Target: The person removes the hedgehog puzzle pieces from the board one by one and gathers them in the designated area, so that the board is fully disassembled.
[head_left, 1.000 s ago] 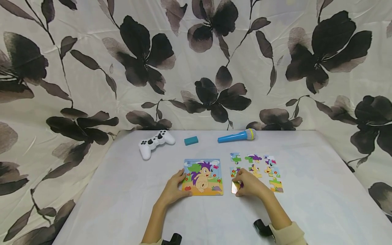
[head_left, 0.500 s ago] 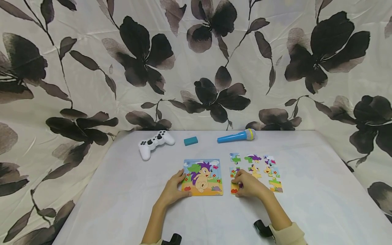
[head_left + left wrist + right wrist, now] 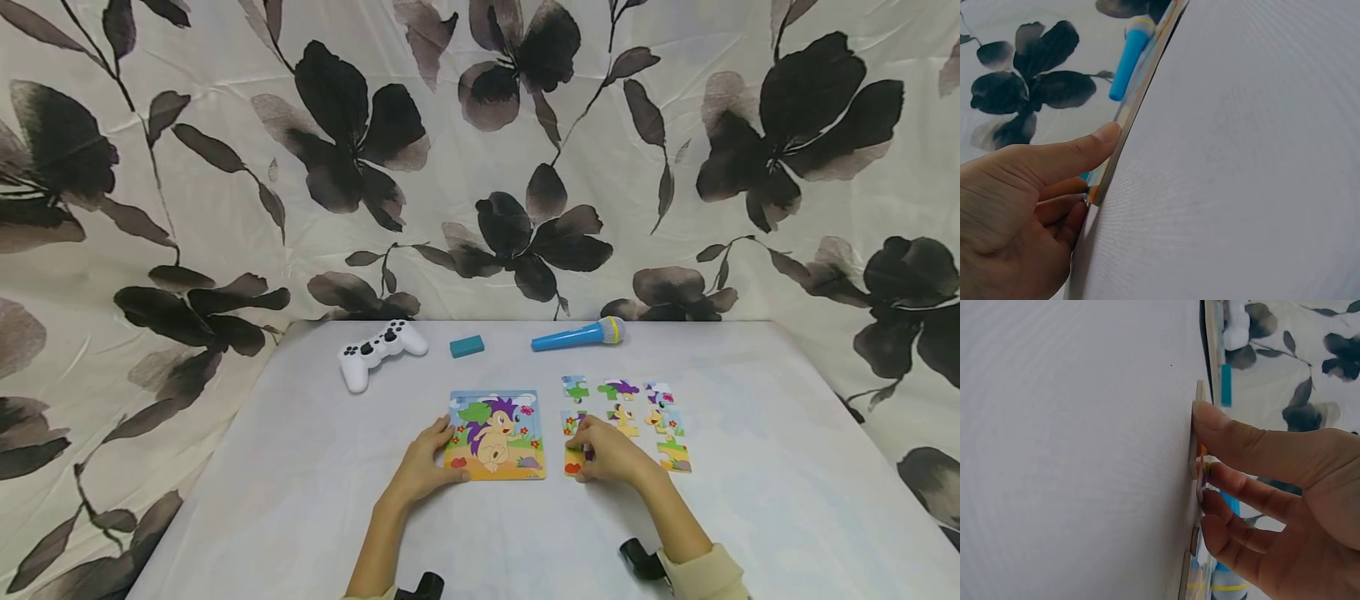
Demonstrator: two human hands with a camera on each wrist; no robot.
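My left hand (image 3: pixel 423 467) grips the near left corner of a square puzzle board (image 3: pixel 517 468), which lies flat and bears a hedgehog picture. In the left wrist view, the thumb (image 3: pixel 1094 147) lies along the board's near edge and the fingers bend at its corner. To the right, my right hand (image 3: pixel 611 450) pinches a puzzle piece (image 3: pixel 573 462) with orange and red on it, at the near left of several loose pieces. The right wrist view shows the thumb on that piece's edge; the fingers partly hide the pieces beside it.
More loose puzzle pieces, such as a green and blue one (image 3: pixel 576 387) and a yellow one (image 3: pixel 675 456), lie in rough rows. Farther back are a white game controller (image 3: pixel 381 353), a teal block (image 3: pixel 467 347) and a blue toy microphone (image 3: pixel 577 335). A floral cloth (image 3: pixel 450 150) hangs behind the table.
The pinched piece showed a bright glare a second ago; now its orange and red picture is visible, so its tilt has changed slightly. Both hands stay in nearly the same place.
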